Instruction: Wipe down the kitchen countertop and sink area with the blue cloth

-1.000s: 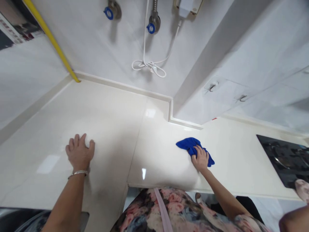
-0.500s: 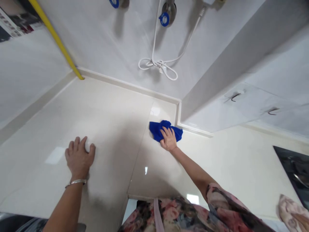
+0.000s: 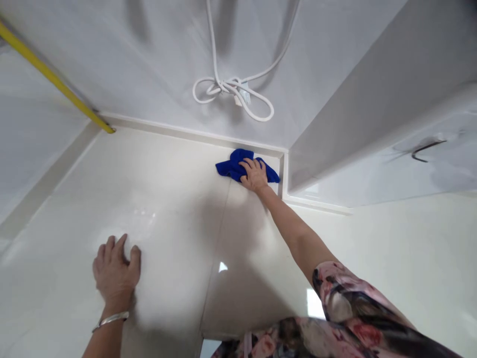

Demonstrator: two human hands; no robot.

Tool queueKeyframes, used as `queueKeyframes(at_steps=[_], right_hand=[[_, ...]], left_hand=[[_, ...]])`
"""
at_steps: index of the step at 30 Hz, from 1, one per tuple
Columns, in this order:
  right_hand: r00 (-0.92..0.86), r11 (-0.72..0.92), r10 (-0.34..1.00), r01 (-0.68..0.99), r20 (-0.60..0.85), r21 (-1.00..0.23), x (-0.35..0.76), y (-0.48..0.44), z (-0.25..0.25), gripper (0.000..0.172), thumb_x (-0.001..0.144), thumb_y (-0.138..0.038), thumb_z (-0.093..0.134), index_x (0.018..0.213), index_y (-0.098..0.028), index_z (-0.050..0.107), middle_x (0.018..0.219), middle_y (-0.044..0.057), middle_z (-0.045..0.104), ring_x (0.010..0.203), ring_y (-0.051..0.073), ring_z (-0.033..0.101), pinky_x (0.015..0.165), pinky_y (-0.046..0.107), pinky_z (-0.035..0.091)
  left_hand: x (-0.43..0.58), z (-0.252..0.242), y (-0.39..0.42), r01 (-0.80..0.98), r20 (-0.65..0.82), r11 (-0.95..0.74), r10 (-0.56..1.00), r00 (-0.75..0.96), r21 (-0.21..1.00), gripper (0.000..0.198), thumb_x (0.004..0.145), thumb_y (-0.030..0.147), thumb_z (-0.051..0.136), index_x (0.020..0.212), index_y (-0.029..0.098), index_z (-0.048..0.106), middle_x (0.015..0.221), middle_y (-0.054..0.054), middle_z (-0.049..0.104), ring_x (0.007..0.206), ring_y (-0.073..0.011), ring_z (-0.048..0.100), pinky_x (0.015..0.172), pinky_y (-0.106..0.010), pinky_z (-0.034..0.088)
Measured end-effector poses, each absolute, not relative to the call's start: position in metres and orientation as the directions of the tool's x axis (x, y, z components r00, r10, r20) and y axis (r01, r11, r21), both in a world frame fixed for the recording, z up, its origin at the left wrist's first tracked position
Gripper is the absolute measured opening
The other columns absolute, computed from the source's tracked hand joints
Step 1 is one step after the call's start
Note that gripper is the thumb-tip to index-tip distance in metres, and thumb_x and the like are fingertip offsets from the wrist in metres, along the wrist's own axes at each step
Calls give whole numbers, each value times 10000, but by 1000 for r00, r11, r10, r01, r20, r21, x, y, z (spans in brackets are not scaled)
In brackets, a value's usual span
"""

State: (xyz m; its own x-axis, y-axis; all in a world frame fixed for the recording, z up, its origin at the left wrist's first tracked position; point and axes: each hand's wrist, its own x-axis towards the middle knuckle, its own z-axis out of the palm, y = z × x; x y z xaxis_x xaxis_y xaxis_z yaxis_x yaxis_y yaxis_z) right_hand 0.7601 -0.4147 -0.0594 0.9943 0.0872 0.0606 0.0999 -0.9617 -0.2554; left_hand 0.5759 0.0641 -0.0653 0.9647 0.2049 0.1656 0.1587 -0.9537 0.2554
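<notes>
At the far edge of the white counter (image 3: 167, 174), by the corner, is a blue cloth (image 3: 235, 166). The right hand (image 3: 255, 175) rests on top of it, fingers a little apart. Near and left, the left hand (image 3: 116, 273) leans on the counter, fingers spread. Its wrist has a shiny bracelet (image 3: 111, 320).

Cloth (image 3: 236, 164) under the right hand (image 3: 255, 174): matt blue fabric, soft folds. Counter (image 3: 167, 184) around the grip: smooth, glossy, stone-like, mirrors light nearer the body. Wall (image 3: 149, 74) beyond the grip: smooth, low sheen. Cord (image 3: 225, 85) in front of it: smooth white plastic. Pipe (image 3: 55, 79) far left of the grip: smooth, yellow, plastic-looking. Hook (image 3: 428, 146) right of the grip: thin metal. Bracelet (image 3: 111, 320), left wrist: shiny silvery metal. Sleeve (image 3: 343, 288) behind the grip: printed fabric.
</notes>
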Motion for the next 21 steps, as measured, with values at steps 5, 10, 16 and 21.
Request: queueKeyframes(at_steps=[5, 10, 16, 21], right_hand=[[995, -961, 69, 85, 70, -265, 794, -417, -56, 642, 900, -312, 492, 1532, -209, 535, 1632, 109, 470, 1454, 382, 366, 1244, 608, 212], [983, -972, 184, 181, -6, -150, 790, -440, -46, 629, 960, -280, 444, 1582, -194, 475, 1669, 112, 442, 1459, 359, 391, 1257, 604, 208], [998, -999, 14, 12, -66, -39, 766, -468, -37, 629, 971, -240, 431, 1598, -195, 454, 1679, 117, 442, 1463, 329, 420, 1288, 574, 179], [990, -991, -123, -127, -72, -46, 731, -440, -43, 682, 938, -282, 480, 1606, -155, 433, 1704, 164, 388, 1471, 388, 407, 1255, 645, 215]], left_hand=[[580, -64, 68, 157, 142, -959, 193, 971, 235, 675, 1006, 528, 373, 1484, 100, 582, 1622, -203, 496, 1542, -411, 394, 1249, -636, 360], [582, -60, 67, 161, 133, -955, 199, 971, 250, 652, 1015, 506, 380, 1512, 121, 553, 1637, -197, 480, 1547, -395, 391, 1262, -620, 344], [578, -62, 60, 185, 167, -941, 239, 957, 284, 646, 1031, 501, 385, 1510, 105, 564, 1641, -200, 479, 1548, -397, 386, 1267, -617, 326], [571, -58, 50, 214, 174, -920, 281, 944, 328, 615, 1037, 464, 383, 1515, 122, 562, 1646, -183, 481, 1571, -362, 350, 1294, -573, 274]])
